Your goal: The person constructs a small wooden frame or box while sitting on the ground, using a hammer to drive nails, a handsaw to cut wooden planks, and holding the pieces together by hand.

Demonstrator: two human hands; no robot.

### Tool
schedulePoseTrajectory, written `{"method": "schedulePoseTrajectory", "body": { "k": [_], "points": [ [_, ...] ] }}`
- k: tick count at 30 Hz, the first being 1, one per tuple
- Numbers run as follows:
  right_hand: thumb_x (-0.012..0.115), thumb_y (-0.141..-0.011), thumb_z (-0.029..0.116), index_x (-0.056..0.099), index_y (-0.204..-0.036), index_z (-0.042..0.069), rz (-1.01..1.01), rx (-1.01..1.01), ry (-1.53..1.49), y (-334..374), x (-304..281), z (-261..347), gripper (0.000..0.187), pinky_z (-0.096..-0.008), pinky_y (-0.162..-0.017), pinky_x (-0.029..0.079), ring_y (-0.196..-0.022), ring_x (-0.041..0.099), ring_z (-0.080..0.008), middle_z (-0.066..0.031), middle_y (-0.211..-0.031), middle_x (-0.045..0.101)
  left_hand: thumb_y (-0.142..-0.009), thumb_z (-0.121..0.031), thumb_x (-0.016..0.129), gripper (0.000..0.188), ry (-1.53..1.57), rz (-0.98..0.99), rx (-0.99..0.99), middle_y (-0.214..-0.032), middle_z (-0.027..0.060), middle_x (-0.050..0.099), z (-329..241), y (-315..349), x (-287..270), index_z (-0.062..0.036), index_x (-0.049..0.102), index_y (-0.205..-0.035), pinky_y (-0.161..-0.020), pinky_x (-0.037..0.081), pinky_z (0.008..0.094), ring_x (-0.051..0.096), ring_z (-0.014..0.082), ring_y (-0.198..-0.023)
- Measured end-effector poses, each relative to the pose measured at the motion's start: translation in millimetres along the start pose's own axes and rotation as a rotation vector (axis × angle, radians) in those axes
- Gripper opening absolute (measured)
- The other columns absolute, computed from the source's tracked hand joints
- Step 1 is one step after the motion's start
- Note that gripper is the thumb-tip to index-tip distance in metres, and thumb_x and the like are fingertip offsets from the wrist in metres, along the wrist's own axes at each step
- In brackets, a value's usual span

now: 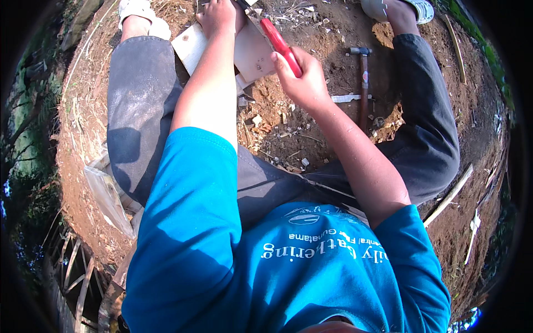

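Note:
My right hand [304, 79] is closed around the red handle of a tool [280, 45], its thumb lying along the side. The handle slants up and left over pale wooden boards [256, 55] on the ground between my legs. What kind of tool it is cannot be made out. At the upper edge of the view, my left hand [217, 16] is over the boards with its fingers curled. The picture's edge partly cuts it off, and what it grips is hidden. A small black and metal piece [244, 5] shows beside it.
A hammer [364, 83] with a wooden handle lies on the dirt to the right, across a pale wood strip [347, 98]. Wood chips [256, 119] litter the soil. My bent legs flank the work. A wooden piece [105, 197] lies outside my left leg, a stick [451, 194] at the right.

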State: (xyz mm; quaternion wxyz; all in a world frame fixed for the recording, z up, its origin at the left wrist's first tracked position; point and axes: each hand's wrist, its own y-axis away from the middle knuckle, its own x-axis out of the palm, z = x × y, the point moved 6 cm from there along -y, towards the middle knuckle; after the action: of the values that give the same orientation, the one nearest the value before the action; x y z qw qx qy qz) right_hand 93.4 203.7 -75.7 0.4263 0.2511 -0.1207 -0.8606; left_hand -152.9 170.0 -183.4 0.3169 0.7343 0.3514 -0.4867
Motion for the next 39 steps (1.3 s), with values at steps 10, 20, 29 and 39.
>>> {"method": "schedulePoseTrajectory", "body": {
  "k": [10,20,29,39],
  "points": [
    [0.068,-0.099,0.034,0.062,-0.088,0.002,0.029,0.054,-0.028,0,-11,-5,0.034,-0.0330,-0.057,0.042,-0.061,0.049,-0.0104,-0.0018,-0.065,0.054,-0.099,-0.023,0.046,0.027,-0.112,-0.079,0.074,-0.116,0.0134,0.068,-8,1,-3,-0.0110,0.069,-0.105,-0.100,0.043,0.0538,0.060,0.0337,-0.117],
    [0.067,-0.100,0.031,0.064,-0.093,0.002,0.069,0.055,-0.013,68,-40,-19,0.030,-0.0292,-0.065,0.046,-0.068,0.055,-0.0093,-0.0031,-0.071,0.057,-0.099,-0.026,0.047,0.026,-0.104,-0.109,0.045,-0.113,0.0130,0.068,9,6,-2,-0.0111,0.068,-0.100,-0.102,0.042,0.0544,0.060,0.0342,-0.116],
    [0.069,-0.099,0.038,0.061,-0.087,0.005,0.042,0.175,-0.111,34,-50,-17,0.036,-0.0260,-0.057,0.040,-0.065,0.049,-0.0047,0.0034,-0.071,0.055,-0.098,-0.032,0.048,0.027,-0.011,0.016,-0.001,-0.111,0.0136,0.070,-4,7,-7,-0.0134,0.068,-0.098,-0.098,0.045,0.0527,0.063,0.0350,-0.112],
    [0.065,-0.102,0.039,0.063,-0.090,0.006,-0.119,0.083,-0.205,116,-141,1,0.034,-0.0221,-0.055,0.040,-0.060,0.051,-0.0037,0.0046,-0.070,0.053,-0.069,-0.084,0.067,0.107,-0.194,0.108,0.167,-0.148,0.0195,0.050,1,9,-3,-0.0125,0.048,-0.147,-0.116,0.031,0.0572,0.046,0.0380,-0.140]
  ]
}}
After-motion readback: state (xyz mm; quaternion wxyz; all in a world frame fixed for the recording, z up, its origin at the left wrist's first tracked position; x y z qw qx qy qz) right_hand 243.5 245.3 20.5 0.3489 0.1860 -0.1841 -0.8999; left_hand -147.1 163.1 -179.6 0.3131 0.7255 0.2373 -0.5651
